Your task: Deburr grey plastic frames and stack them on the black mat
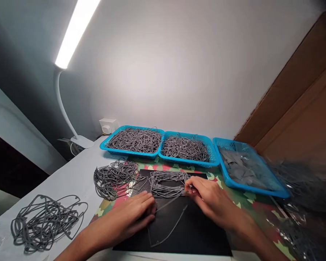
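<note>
Over a black mat (195, 239), my left hand (141, 212) is closed, its fingertips pinching one side of a thin grey rubber-like gasket (176, 225). The gasket is an open loop, blurred in places, and hangs down over the mat. My right hand (210, 197) curls around a small tool with a red handle (192, 189); most of it is hidden in the palm, so its kind is unclear. The tool end is close to the gasket's upper strand. Just behind both hands, similar gaskets lie stacked in a neat rectangular pile (167, 193) on the mat.
Tangled gasket heaps lie at left, one nearer (47, 226) and one farther (115, 177). Behind stand two blue baskets (159, 156) full of grey strands. A third blue basket (256, 189) holds flat grey pieces. A lamp (83, 142) is at left; plastic bags (296, 232) at right.
</note>
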### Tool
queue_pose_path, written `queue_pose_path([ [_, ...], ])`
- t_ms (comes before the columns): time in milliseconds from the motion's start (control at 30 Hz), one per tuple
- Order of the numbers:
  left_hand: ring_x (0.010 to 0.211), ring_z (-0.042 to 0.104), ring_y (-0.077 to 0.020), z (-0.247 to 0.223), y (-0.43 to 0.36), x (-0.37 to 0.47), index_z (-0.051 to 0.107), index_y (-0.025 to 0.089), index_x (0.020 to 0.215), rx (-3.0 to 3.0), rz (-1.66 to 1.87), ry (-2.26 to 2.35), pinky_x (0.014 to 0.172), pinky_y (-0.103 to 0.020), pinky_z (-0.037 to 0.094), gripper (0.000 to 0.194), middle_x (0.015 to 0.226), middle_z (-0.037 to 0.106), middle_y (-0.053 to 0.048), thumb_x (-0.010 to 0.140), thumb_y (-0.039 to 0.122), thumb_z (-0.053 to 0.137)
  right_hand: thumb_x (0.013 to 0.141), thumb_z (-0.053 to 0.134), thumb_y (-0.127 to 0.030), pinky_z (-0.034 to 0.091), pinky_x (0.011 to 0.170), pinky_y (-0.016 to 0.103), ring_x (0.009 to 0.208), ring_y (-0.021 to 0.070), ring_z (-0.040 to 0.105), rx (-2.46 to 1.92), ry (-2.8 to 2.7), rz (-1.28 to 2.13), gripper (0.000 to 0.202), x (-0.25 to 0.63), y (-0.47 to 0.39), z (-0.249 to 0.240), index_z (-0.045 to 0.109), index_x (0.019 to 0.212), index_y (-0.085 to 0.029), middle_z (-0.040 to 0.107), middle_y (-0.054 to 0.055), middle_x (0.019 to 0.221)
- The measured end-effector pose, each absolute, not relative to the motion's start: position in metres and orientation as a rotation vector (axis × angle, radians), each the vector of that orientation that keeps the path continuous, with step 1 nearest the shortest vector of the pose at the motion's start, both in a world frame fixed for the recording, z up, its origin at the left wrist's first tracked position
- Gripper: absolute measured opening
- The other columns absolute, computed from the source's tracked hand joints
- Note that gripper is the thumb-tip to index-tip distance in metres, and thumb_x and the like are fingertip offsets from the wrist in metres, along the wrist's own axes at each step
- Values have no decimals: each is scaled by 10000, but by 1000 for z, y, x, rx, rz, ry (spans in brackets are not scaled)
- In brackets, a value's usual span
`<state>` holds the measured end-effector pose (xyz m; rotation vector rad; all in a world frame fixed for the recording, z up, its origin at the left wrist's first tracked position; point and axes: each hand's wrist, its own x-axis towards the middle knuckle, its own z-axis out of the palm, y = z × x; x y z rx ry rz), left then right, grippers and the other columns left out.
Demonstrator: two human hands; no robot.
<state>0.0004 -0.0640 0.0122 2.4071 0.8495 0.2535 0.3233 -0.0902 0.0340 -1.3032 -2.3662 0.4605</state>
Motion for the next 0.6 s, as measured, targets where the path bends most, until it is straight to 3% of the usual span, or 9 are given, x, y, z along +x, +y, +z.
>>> queue_pose_path([
  [133, 980, 658, -235, 31, -33, -2, 637, 214, 1017, 2458, 322, 876, 910, -353, 525, 239, 1055, 685, -53, 1152, 379, 529, 1113, 467, -202, 463, 779, 321, 920, 231, 738, -1488, -2315, 472, 149, 320, -49, 33, 593, 1047, -244, 777, 43, 1005],
  [267, 979, 642, -251, 42, 8, 5, 664, 188, 1060, 2571, 330, 911, 841, -354, 515, 230, 1041, 683, -70, 1141, 363, 539, 1129, 500, -307, 415, 699, 310, 812, 237, 723, -1616, -2223, 419, 161, 320, -28, 16, 576, 997, -257, 760, 20, 898],
  [400, 971, 621, -248, 38, 27, 14, 645, 185, 1016, 2681, 408, 913, 843, -366, 502, 238, 1018, 681, -68, 1153, 330, 518, 1161, 459, -380, 423, 697, 328, 809, 251, 734, -1708, -2120, 357, 180, 328, -50, 1, 569, 1094, -254, 760, 38, 950],
  [500, 1049, 619, -260, 32, 22, 20, 637, 189, 1086, 2675, 473, 911, 889, -380, 513, 227, 1103, 685, -78, 1172, 359, 514, 1112, 596, -485, 490, 757, 335, 910, 259, 771, -1723, -2094, 358, 221, 341, -83, -5, 593, 1145, -266, 774, 40, 1061],
  [600, 1107, 627, -271, 24, 5, 35, 644, 203, 1149, 2679, 457, 857, 935, -391, 526, 274, 1186, 688, -84, 1173, 457, 545, 1087, 645, -446, 518, 746, 318, 893, 246, 783, -1732, -2110, 392, 161, 356, -113, -12, 627, 1108, -288, 777, 13, 1047],
])
